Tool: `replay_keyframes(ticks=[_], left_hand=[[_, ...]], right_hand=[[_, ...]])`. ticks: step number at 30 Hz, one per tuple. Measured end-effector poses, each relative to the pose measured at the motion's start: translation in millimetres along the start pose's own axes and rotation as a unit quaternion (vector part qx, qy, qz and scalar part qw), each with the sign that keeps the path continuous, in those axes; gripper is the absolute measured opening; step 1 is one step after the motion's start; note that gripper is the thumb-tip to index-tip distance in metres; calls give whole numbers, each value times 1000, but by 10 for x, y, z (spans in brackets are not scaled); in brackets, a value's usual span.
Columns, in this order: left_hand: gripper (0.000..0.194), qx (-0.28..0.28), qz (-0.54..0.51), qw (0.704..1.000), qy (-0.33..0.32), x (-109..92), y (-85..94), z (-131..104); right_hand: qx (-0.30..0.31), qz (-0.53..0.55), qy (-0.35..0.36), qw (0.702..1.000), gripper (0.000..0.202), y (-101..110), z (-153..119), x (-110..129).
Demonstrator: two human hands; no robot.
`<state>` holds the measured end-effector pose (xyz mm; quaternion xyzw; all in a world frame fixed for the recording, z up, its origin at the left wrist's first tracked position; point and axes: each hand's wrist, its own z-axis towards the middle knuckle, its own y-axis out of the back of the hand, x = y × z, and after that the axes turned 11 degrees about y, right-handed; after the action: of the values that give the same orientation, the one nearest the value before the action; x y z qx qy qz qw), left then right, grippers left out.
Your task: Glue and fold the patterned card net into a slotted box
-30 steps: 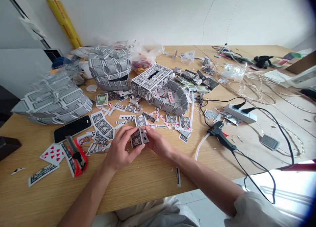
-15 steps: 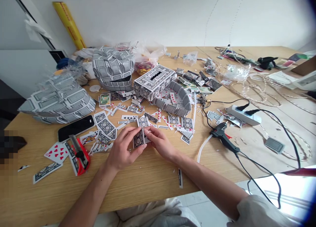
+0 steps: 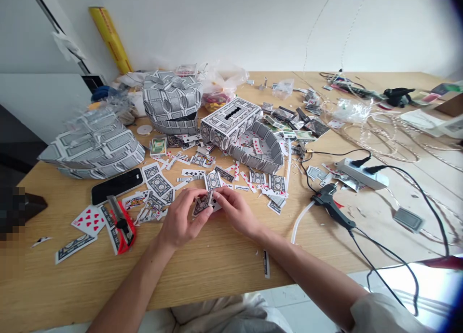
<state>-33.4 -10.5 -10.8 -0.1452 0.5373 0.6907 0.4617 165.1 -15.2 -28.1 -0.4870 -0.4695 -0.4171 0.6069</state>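
Between both hands, low over the middle of the table, is a playing card (image 3: 201,205) with a dark patterned back, bent along a fold. My left hand (image 3: 183,217) pinches its left side between thumb and fingers. The fingers of my right hand (image 3: 233,210) press the right part, where a white face with a black pip shows. Just beyond the fingertips lies another patterned card (image 3: 212,179). Cut card strips (image 3: 193,173) are scattered around it. To the left are loose cards (image 3: 158,184) and a red utility knife (image 3: 125,227).
A black glue gun (image 3: 331,205) with cables lies at right, near a white power strip (image 3: 363,173). Behind stand a card-covered box (image 3: 231,119), an open card tray (image 3: 275,152) and woven card baskets (image 3: 173,99). A phone (image 3: 117,186) lies at left.
The held card is now folded more sharply, its left part tilted up and the white face showing on the right. The whole view has shifted slightly, moving the scene rightward.
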Motion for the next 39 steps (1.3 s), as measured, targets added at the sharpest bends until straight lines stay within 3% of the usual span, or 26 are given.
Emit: replay_keyframes(ticks=[7, 11, 15, 20, 29, 34, 39], left_hand=[[23, -59, 1, 997, 45, 118, -69, -13], [31, -49, -16, 997, 52, 153, -104, -8], [11, -28, 9, 998, 50, 137, -88, 18], [9, -33, 13, 998, 47, 110, -43, 42], [22, 25, -49, 998, 18, 42, 4, 25], [29, 82, -97, 991, 40, 27, 66, 43], [29, 103, -135, 981, 95, 59, 52, 64]], right_hand=[[16, 17, -25, 999, 49, -26, -25, -47], [11, 56, -34, 998, 52, -26, -17, -35], [14, 77, -50, 996, 50, -17, -11, -10], [2, 72, -74, 995, 46, 10, -10, 8], [18, 98, -45, 994, 57, 29, -16, -12], [0, 100, -32, 994, 56, 36, 8, -17], [-15, 109, -41, 993, 55, 32, 21, 0]])
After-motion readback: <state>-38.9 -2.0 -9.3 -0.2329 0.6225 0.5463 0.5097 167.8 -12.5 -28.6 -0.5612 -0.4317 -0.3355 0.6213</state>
